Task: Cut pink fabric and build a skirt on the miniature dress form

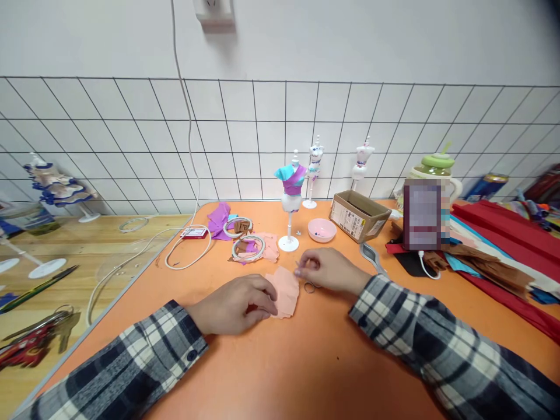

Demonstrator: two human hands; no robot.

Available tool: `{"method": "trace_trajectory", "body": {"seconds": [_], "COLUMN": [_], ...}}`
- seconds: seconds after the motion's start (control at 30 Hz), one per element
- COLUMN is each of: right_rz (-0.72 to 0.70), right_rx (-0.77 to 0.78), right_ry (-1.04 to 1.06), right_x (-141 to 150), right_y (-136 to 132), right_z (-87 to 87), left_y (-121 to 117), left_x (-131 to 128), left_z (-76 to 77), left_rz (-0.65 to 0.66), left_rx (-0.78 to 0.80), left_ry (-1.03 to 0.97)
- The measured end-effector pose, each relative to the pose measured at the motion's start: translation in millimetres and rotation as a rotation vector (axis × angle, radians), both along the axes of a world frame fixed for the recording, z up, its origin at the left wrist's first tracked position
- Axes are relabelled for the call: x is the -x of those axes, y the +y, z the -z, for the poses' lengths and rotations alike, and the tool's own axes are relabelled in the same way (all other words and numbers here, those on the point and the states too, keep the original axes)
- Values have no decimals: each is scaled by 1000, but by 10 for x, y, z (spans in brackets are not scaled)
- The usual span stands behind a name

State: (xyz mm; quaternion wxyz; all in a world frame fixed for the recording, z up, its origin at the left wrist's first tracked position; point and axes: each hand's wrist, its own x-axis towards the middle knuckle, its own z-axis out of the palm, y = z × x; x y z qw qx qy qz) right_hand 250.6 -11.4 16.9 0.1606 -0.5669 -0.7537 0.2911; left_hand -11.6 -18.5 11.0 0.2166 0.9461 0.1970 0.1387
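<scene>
Half-curled left fingers (pixel 262 284) are touching the pink sheet (pixel 286 291); right fingers (pixel 308 257) are nearly meeting, hold unclear; tugging is risking tears.

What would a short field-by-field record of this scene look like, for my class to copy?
left hand: over the pink piece's left side
right hand: near that piece's upper right edge; grip unclear
pink piece: lying on the orange table
front dress form: upright, wearing turquoise and purple
pink bowl: right of that form
cardboard box: open-topped, right of the bowl
</scene>
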Motion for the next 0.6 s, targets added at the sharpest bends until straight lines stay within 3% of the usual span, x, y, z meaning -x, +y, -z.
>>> {"method": "trace_trajectory", "body": {"seconds": [0.1,0.27,0.47,0.53,0.6], "right_rz": [-64,-54,-81,-61,0], "right_rx": [-282,-317,-337,-387,-419], "right_ry": [-163,8,111,155,240], "right_x": [205,313,263,266,277], "right_y": [-89,-82,-101,-128,-119], "right_z": [94,277,282,273,258], "left_y": [-1,15,-13,47,185], "left_x": [0,17,49,98,179], "left_z": [4,-45,-62,-55,-38], "left_rz": [15,-53,-34,-140,-388], "left_rx": [-42,-46,3,-1,-118], "left_ry": [9,82,48,-62,-156]}}
